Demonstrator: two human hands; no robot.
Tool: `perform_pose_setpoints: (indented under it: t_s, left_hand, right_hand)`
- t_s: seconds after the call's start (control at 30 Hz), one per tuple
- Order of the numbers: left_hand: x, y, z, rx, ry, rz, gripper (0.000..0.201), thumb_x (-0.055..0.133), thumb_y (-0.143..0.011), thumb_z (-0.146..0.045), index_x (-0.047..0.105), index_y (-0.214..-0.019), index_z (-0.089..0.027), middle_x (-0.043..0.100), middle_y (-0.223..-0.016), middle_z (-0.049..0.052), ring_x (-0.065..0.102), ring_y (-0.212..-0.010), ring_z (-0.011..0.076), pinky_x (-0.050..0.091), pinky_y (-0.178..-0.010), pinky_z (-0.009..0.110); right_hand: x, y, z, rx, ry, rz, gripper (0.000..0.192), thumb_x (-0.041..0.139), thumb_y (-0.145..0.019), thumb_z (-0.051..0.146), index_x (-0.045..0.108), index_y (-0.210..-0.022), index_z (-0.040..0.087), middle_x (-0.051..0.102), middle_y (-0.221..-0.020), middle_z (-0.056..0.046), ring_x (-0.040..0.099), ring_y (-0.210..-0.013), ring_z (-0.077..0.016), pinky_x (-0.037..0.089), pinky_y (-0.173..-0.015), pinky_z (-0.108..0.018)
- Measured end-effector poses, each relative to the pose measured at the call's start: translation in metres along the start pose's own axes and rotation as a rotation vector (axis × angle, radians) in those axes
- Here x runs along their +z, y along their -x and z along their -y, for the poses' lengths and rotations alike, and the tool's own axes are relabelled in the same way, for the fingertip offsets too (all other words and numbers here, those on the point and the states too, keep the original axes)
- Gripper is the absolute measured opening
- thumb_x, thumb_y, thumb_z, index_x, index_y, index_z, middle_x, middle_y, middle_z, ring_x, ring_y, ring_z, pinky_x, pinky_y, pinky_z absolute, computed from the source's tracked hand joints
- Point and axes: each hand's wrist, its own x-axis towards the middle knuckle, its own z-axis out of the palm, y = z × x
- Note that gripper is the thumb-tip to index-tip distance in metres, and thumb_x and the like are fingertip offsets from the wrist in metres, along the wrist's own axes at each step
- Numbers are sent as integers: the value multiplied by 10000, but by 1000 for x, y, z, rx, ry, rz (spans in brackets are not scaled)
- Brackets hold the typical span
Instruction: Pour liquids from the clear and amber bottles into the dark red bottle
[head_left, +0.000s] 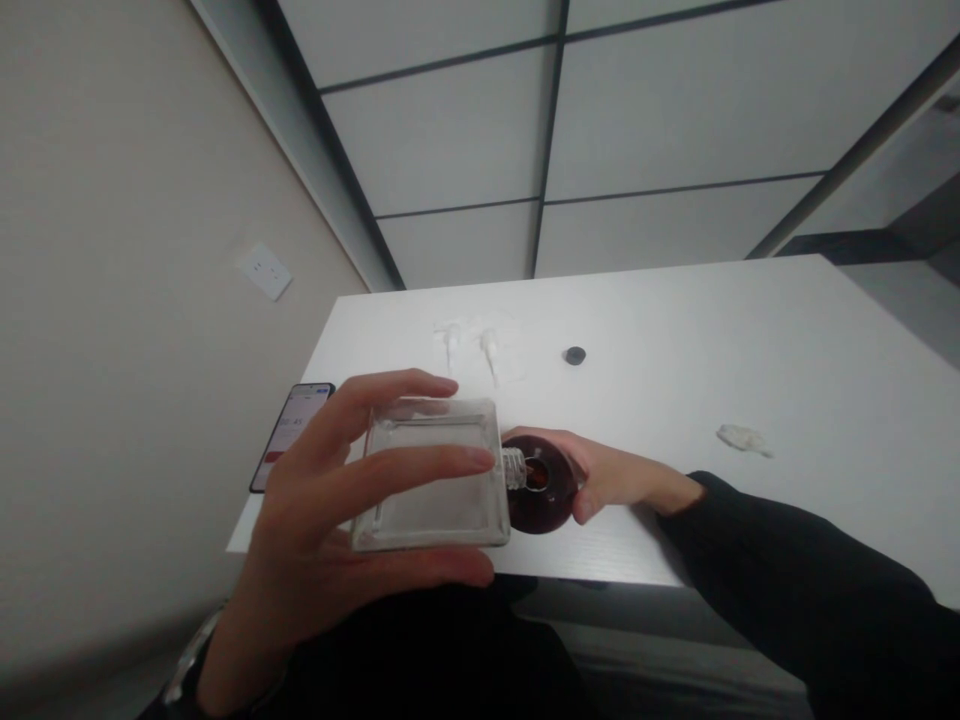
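My left hand [337, 490] is wrapped round a clear square glass bottle [435, 510], which lies tilted on its side with its threaded neck pointing right. That neck meets the open mouth of a dark brown round bottle [546, 505]. Whether the two touch I cannot tell. My right hand [604, 475] grips the brown bottle from its right side, and some of its fingers are hidden behind it. The brown bottle stands with its mouth facing up toward me. No liquid can be made out clearly in the glass bottle.
On the white table [652, 330], two white pump heads [489, 345] lie on a pale sheet at the back. A dark cap [575, 356] sits right of them. Crumpled whitish material [742, 438] lies at right. A phone [289, 430] rests at the left edge, beside the wall.
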Motion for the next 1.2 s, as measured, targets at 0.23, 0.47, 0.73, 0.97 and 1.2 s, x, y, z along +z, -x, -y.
perform_pose_setpoints:
  t_s: [0.23, 0.47, 0.73, 0.97, 1.2]
  left_hand:
    - [-4, -4, -1, 25, -30, 42, 388, 862, -821, -555, 792, -1160, -382, 695, -1360, 9, 730, -1142, 295, 671, -956, 394]
    - [-7, -7, -3, 36, -42, 66, 372, 860, -834, -525, 788, -1169, -382, 694, -1361, 9, 728, -1156, 287, 661, -977, 381]
    - [-11, -12, -6, 28, -33, 80, 375, 881, -810, -523, 801, -1156, -404, 704, -1356, 7, 743, -1127, 291, 676, -965, 390]
    - [-13, -15, -6, 44, -35, 100, 392, 887, -798, -532, 802, -1160, -405, 708, -1344, 8, 748, -1112, 296, 680, -960, 394]
    - [-14, -19, -7, 50, -38, 113, 382, 886, -804, -521, 807, -1158, -402, 723, -1319, 5, 758, -1096, 283, 680, -938, 350]
  right_hand:
    - [-1, 0, -3, -10, 10, 0, 881, 975, -653, 547, 630, -1390, 210, 686, -1375, -108, 636, -1275, -247, 434, -1149, -425]
    - [-2, 0, -4, -9, 32, 0, 892, 963, -666, 560, 620, -1407, 200, 655, -1418, -128, 611, -1310, -268, 403, -1186, -470]
    - [0, 0, -1, -3, 32, -14, 885, 974, -641, 561, 638, -1377, 202, 674, -1394, -125, 620, -1302, -280, 411, -1177, -480]
    - [0, 0, -1, -7, 38, -15, 878, 966, -655, 565, 634, -1375, 187, 682, -1392, -131, 640, -1286, -277, 434, -1170, -479]
    - [0, -1, 0, 0, 50, -7, 875, 974, -660, 533, 629, -1383, 182, 686, -1395, -139, 637, -1299, -277, 431, -1171, -476]
